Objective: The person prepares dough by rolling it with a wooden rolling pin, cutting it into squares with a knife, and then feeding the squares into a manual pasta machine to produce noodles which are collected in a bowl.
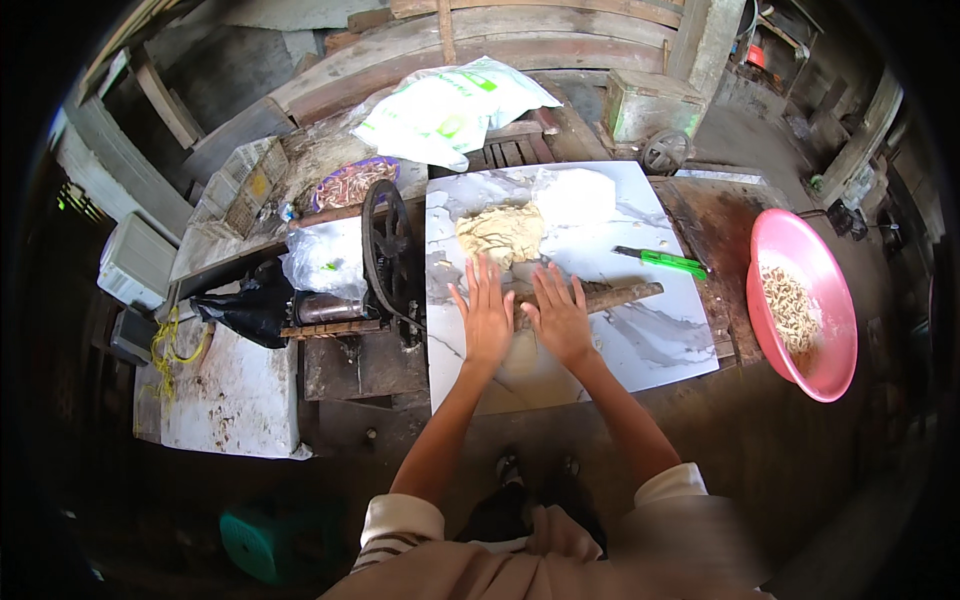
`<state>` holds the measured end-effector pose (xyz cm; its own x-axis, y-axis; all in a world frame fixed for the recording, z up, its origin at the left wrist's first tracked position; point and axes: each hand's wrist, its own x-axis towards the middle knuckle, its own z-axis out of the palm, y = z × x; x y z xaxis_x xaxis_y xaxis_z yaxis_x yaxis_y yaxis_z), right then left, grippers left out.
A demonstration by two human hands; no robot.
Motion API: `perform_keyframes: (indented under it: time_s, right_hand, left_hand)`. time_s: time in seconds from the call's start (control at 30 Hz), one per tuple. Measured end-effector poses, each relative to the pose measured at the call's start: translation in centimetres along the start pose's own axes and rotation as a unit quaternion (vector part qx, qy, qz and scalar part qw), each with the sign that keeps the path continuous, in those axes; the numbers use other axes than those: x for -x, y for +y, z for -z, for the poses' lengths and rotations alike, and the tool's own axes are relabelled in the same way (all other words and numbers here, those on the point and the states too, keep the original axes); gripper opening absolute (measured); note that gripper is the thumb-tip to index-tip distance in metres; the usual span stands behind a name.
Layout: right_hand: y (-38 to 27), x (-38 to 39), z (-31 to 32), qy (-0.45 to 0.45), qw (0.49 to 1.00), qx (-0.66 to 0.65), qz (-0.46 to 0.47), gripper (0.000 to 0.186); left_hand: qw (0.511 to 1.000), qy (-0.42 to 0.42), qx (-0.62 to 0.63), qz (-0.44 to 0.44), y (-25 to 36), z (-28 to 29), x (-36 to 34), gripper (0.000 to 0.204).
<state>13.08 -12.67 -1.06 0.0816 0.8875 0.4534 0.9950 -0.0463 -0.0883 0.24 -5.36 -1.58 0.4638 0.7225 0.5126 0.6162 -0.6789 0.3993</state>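
My left hand [488, 322] and my right hand [560, 320] lie side by side with fingers stretched out. Both rest on a wooden rolling pin [628, 295], whose right end sticks out past my right hand. The pin's left part is hidden under my palms. A pale yellowish patch, perhaps flattened dough [520, 352], shows between my wrists. Just beyond my fingertips sits a rough lump of dough [498, 232]. A green-handled box cutter [672, 262] lies to the right of it. Everything rests on a white marble-patterned board [650, 350].
A pink basin [763, 330] with small pale pieces stands right of the board. At left is a machine with a dark flywheel [388, 240]. Behind are white-and-green sacks [450, 105], a purple-rimmed basket [355, 183] of pale pieces and a white spread [575, 195], flour or plastic.
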Motion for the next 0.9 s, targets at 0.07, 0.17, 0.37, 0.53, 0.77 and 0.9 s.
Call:
perform_keyframes:
  time_s: [0.07,0.17,0.37,0.53,0.77,0.9]
  right_hand:
    - [-0.5,1.8,1.2,-0.013,0.999,-0.036,0.003,0.056]
    - [-0.7,5.7,4.0,-0.038,0.998,-0.026,0.041,0.055]
    - [3.5,5.8,6.1,-0.064,0.994,-0.061,0.067,0.058]
    - [7.6,4.9,6.5,-0.014,0.996,-0.09,-0.007,0.054]
    - [14.1,3.4,4.9,0.02,0.994,-0.052,-0.089,0.048]
    - [17.0,2.8,4.3,0.06,0.987,-0.107,-0.102,0.043]
  left_hand:
    - [0.997,-0.034,0.011,-0.064,0.4,1.2,2.0,0.049]
    - [0.981,-0.117,0.111,-0.111,1.0,3.7,4.9,0.047]
    - [0.974,-0.163,0.126,-0.096,2.1,5.2,4.1,0.05]
    - [0.977,-0.094,0.121,-0.147,5.1,1.8,-0.6,0.052]
    - [0.983,-0.115,0.049,-0.138,11.6,-6.2,-4.9,0.052]
    - [0.978,-0.123,0.093,-0.139,13.1,-8.6,-6.1,0.047]
